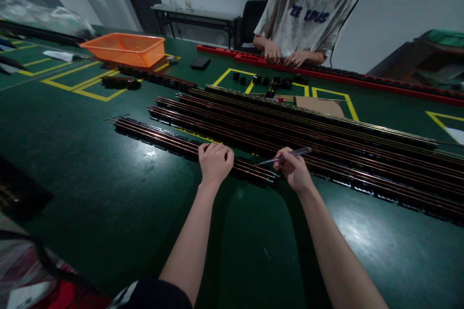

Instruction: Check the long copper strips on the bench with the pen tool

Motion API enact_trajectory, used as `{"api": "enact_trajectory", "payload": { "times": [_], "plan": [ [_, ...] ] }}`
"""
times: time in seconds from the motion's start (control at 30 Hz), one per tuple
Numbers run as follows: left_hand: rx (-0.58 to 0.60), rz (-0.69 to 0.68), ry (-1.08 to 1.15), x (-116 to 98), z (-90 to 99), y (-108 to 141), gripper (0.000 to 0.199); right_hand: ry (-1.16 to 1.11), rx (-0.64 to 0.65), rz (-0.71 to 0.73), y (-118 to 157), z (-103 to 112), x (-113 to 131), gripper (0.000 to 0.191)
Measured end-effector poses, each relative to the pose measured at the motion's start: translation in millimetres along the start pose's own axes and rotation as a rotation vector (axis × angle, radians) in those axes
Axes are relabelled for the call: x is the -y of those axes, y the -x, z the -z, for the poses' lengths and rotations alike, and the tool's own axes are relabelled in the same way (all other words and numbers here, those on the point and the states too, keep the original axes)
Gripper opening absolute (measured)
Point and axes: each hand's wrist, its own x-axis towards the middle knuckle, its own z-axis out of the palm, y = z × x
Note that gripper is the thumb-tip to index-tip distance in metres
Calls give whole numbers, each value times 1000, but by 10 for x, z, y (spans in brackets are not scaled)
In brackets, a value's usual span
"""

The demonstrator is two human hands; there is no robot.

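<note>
A long black strip (163, 137) with copper-coloured rods along its top lies slantwise on the green table. My left hand (214, 161) is closed over the strip right of its middle, fingers curled around its far side. In my right hand (294, 170) is a slim screwdriver (295, 152) with a see-through handle, gripped between thumb and fingers. Its thin shaft points left, the tip over the rods near the strip's right end; whether it touches them I cannot tell. Just beyond both hands lie several similar long strips (326, 137) side by side.
An orange plastic basket (123, 48) stands at the far left. Small black blocks (266, 80) and a piece of cardboard (319, 105) lie behind the strips. Across the table (108, 193), a person's hands (284, 58) rest at a long red rail (380, 82). A dark bundle (21, 193) sits at the left.
</note>
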Motion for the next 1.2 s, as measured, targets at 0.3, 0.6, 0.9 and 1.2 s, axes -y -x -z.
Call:
{"api": "enact_trajectory", "payload": {
  "times": [0.3,0.6,0.9,1.2],
  "plan": [
    [-5,-17,-18,64,6,-14,28,-11,-3,33,-11,22,-17,21],
    [-9,8,-27,88,15,-20,28,-102,-55,31,-15,2,-22,20],
    [-17,10,-36,94,14,-16,29,-112,-93,55,-12,-47,-5,20],
    [39,37,-44,72,38,-28,29,-140,-118,47,-12,-41,-18,19]
  ]
}}
